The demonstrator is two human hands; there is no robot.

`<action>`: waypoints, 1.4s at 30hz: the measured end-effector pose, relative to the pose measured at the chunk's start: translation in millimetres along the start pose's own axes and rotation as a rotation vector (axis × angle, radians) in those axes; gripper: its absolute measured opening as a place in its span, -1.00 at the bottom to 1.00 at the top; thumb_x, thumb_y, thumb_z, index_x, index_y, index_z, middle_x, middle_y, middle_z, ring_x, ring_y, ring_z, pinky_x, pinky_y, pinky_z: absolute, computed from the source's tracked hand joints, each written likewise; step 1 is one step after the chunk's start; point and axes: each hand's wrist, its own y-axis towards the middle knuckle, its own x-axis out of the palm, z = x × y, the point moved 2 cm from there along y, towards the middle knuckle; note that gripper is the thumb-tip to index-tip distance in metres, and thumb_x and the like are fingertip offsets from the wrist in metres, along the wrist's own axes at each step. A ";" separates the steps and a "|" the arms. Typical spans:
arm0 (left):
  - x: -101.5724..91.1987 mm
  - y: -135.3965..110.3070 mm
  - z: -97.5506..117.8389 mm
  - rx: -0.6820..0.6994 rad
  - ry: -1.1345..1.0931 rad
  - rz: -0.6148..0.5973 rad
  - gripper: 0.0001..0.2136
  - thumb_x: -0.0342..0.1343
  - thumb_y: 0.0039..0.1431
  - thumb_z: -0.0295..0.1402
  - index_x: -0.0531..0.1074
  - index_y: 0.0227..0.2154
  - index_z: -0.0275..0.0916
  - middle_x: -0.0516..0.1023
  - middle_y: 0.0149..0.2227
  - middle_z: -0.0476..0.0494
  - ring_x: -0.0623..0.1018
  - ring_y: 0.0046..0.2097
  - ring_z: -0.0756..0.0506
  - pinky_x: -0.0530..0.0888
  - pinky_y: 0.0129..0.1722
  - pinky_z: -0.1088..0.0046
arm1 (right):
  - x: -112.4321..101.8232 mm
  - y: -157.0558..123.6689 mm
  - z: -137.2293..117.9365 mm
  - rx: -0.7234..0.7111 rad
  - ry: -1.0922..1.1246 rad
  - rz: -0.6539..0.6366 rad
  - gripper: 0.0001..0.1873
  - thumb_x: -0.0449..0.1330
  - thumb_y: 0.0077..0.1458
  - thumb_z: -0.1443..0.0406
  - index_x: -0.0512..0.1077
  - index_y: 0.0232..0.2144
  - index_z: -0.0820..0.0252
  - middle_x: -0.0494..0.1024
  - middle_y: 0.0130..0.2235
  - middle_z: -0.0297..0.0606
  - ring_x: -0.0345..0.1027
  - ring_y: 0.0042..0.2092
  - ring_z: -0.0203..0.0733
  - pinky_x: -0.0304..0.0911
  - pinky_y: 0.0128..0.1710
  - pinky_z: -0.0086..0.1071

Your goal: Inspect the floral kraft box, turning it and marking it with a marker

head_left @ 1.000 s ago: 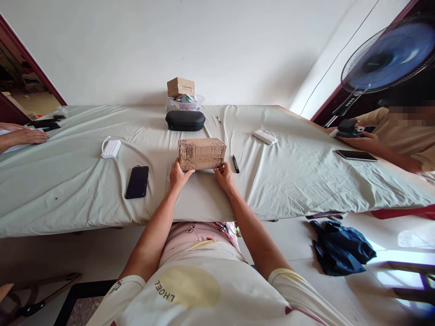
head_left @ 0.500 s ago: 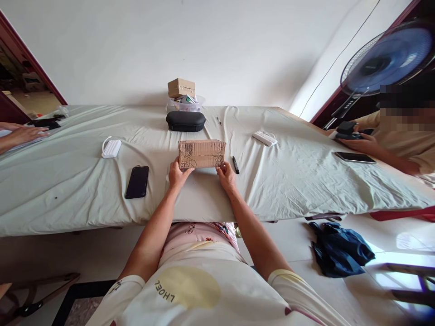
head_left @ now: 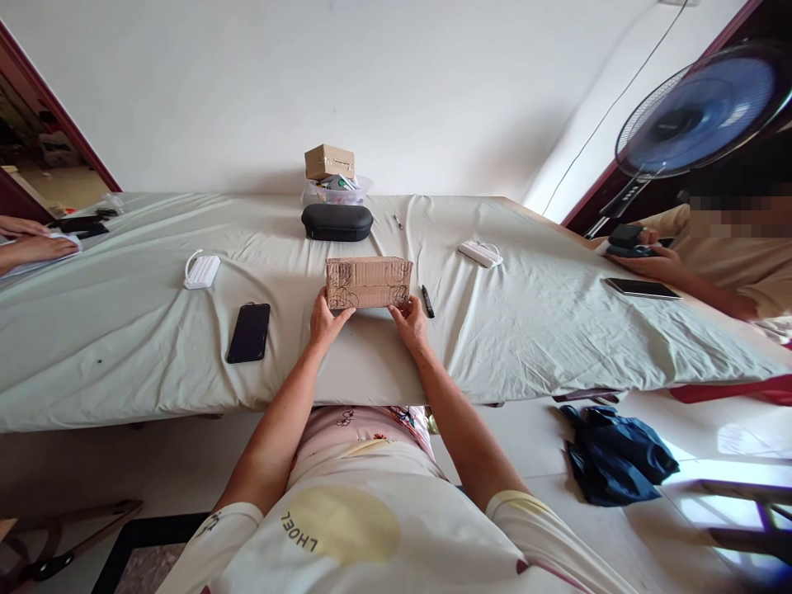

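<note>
A brown cardboard box [head_left: 369,281] with pen drawings on its near face rests on the table covered by a pale green cloth [head_left: 154,330]. My left hand [head_left: 327,322] grips its lower left corner. My right hand [head_left: 409,320] grips its lower right corner. A black marker [head_left: 426,301] lies just right of the box, close to my right hand. A black phone [head_left: 248,332] lies to the left of my left hand.
Behind the box sit a black case [head_left: 337,222], a clear tub [head_left: 337,194] and a small cardboard box [head_left: 330,162]. White gadgets [head_left: 201,271] [head_left: 479,253] lie either side. Other persons' hands [head_left: 647,260] [head_left: 34,243] rest at the table ends. A fan [head_left: 693,115] stands right; dark cloth [head_left: 619,454] lies on the floor.
The box has tipped slightly toward me, showing less of its top face. My hands stay at its lower corners. The person at the right has drawn the dark object back a little.
</note>
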 end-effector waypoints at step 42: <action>-4.3 6.3 -12.3 -0.084 0.060 0.106 -0.69 0.35 0.07 -0.41 0.28 -0.29 -0.13 0.45 -0.28 -0.03 0.51 -0.21 -0.12 0.46 -0.10 0.32 | -3.8 0.0 7.1 0.032 -0.166 0.026 -0.63 0.32 -0.04 0.14 0.34 -0.20 0.11 0.56 -0.25 -0.21 0.44 -0.20 -0.05 0.36 -0.10 -0.13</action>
